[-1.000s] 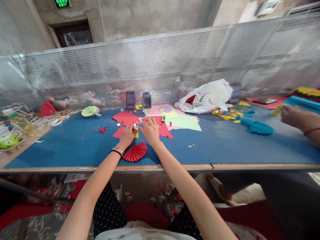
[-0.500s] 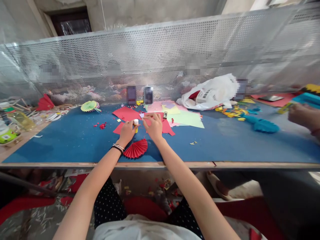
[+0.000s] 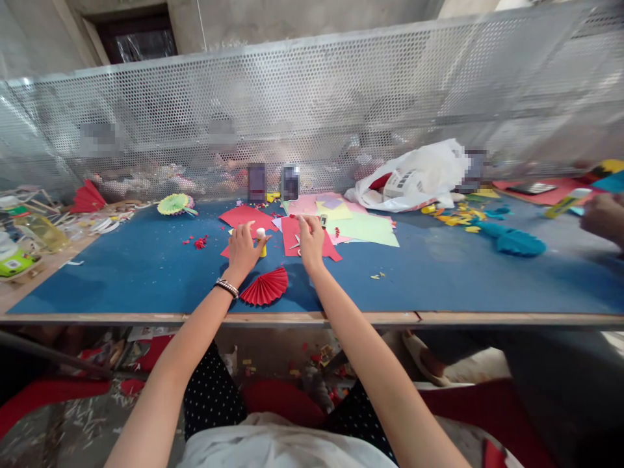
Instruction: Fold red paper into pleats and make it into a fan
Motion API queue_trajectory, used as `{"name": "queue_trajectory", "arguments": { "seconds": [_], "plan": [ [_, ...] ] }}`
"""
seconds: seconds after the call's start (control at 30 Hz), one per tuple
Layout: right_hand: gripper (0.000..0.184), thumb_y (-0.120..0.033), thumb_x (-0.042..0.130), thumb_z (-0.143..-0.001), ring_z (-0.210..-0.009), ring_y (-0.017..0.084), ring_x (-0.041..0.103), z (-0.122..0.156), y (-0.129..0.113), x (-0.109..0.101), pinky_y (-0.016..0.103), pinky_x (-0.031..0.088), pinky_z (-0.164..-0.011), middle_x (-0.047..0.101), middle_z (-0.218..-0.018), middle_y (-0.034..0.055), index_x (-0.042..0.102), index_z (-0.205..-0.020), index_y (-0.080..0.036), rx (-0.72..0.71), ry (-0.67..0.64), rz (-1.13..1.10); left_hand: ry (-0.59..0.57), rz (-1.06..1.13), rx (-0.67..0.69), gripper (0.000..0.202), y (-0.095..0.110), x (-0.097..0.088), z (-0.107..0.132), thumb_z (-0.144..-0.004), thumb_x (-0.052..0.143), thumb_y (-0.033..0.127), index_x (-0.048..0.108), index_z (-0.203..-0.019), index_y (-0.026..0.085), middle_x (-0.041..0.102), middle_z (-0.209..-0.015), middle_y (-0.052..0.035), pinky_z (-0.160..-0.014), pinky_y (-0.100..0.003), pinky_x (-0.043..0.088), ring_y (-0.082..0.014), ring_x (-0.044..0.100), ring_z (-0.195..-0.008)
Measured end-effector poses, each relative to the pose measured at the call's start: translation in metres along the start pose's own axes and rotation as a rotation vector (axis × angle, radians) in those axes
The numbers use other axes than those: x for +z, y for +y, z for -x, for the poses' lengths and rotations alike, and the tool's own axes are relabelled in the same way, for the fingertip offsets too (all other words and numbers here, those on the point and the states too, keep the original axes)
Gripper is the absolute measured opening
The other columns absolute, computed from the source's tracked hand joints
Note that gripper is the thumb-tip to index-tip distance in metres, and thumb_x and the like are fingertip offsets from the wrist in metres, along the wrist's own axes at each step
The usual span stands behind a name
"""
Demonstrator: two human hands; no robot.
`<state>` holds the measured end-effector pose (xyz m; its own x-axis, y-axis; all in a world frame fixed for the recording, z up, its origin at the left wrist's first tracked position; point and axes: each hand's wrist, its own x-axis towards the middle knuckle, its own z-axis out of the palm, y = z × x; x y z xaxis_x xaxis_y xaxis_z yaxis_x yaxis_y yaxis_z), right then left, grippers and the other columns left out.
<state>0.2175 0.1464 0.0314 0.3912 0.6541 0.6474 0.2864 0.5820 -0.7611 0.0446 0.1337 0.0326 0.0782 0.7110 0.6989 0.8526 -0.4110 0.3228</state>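
Observation:
My left hand point(image 3: 244, 251) has its fingers apart, with the thumb beside an upright glue stick point(image 3: 262, 246) with a yellow body and white top. Whether the thumb touches the stick I cannot tell. Over a red paper sheet point(image 3: 291, 227) is my right hand point(image 3: 311, 240), its fingers bent together near the sheet's upper edge; what they pinch, if anything, is hidden. Small scissors point(image 3: 295, 244) lie on that sheet, left of this hand. A pleated red paper fan point(image 3: 265, 286) rests between my forearms, closer to the table edge.
Pastel paper sheets point(image 3: 368, 231) spread right of my hands. Two phones point(image 3: 257, 183) stand against the perforated metal screen point(image 3: 302, 97). A white plastic bag point(image 3: 419, 179), blue folded paper point(image 3: 519, 244) and another person's hand point(image 3: 604, 218) are on the right. A green paper rosette point(image 3: 174, 205) lies left.
My left hand has loosened from the glue stick and spread its fingers. My right hand has moved slightly right, uncovering the scissors and red sheet. The other person's hand has shifted right.

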Motion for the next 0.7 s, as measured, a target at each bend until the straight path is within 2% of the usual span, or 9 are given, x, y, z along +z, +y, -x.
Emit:
{"name": "queue_trajectory", "arguments": {
  "seconds": [0.07,0.1,0.23,0.3,0.47,0.6,0.7],
  "plan": [
    [0.035,-0.044,0.042,-0.089,-0.090,0.020,0.058,-0.001,0.000,0.001,0.034,0.044,-0.082,0.065,-0.092,0.0084,0.064,-0.087,-0.017,0.042,0.012,-0.039,0.004,0.003,-0.007,0.037,0.008,-0.012,0.001,-0.090,0.044,0.048,0.054,-0.102,0.015,0.060,-0.096,-0.0130,-0.087,-0.036,0.040,-0.0248,0.055,-0.098],
    [0.035,-0.044,0.042,-0.088,-0.090,0.020,0.058,-0.002,0.000,0.001,0.033,0.044,-0.082,0.065,-0.092,0.0081,0.063,-0.087,-0.017,0.065,0.014,-0.056,-0.059,0.014,0.022,0.034,0.011,-0.017,0.002,-0.091,0.042,0.046,0.056,-0.094,0.016,0.061,-0.089,-0.0108,-0.082,-0.034,0.041,-0.0229,0.056,-0.090],
    [0.034,-0.048,0.045,-0.085,-0.085,0.018,0.058,-0.004,-0.003,-0.003,0.031,0.045,-0.077,0.066,-0.089,0.0051,0.063,-0.085,-0.019,0.160,-0.046,-0.138,-0.560,0.032,0.196,0.034,0.015,-0.022,0.009,-0.088,0.045,0.047,0.060,-0.079,0.018,0.064,-0.075,-0.0056,-0.061,-0.027,0.038,-0.0178,0.057,-0.068],
    [0.033,-0.049,0.046,-0.084,-0.080,0.016,0.058,-0.003,-0.005,-0.007,0.029,0.045,-0.072,0.066,-0.089,0.0036,0.062,-0.084,-0.020,0.196,-0.115,-0.203,-0.705,0.029,0.218,0.033,0.013,-0.020,0.010,-0.084,0.051,0.049,0.062,-0.077,0.018,0.067,-0.077,-0.0052,-0.059,-0.026,0.036,-0.0175,0.057,-0.067],
    [0.029,-0.050,0.048,-0.084,-0.069,0.012,0.057,0.003,-0.012,-0.011,0.025,0.043,-0.064,0.065,-0.086,0.0013,0.057,-0.089,-0.022,0.206,-0.209,-0.270,-0.781,0.106,0.195,0.035,0.005,-0.021,0.006,-0.079,0.055,0.052,0.067,-0.079,0.018,0.069,-0.082,-0.0056,-0.061,-0.026,0.037,-0.0172,0.059,-0.071],
    [0.029,-0.051,0.049,-0.084,-0.066,0.011,0.056,0.004,-0.013,-0.008,0.024,0.042,-0.061,0.064,-0.084,0.0006,0.054,-0.088,-0.022,0.227,-0.276,-0.298,-0.822,0.183,0.207,0.029,0.003,-0.021,0.005,-0.077,0.060,0.046,0.070,-0.083,0.019,0.070,-0.084,-0.0053,-0.065,-0.026,0.039,-0.0177,0.060,-0.075],
    [0.033,-0.054,0.049,-0.084,-0.067,0.011,0.057,0.003,-0.013,-0.008,0.024,0.042,-0.058,0.064,-0.083,0.0015,0.056,-0.086,-0.022,0.245,-0.373,-0.315,-0.854,0.305,0.210,0.026,0.003,-0.020,0.004,-0.078,0.060,0.042,0.072,-0.083,0.019,0.072,-0.087,-0.0057,-0.070,-0.027,0.041,-0.0184,0.062,-0.079]
  ]
}}
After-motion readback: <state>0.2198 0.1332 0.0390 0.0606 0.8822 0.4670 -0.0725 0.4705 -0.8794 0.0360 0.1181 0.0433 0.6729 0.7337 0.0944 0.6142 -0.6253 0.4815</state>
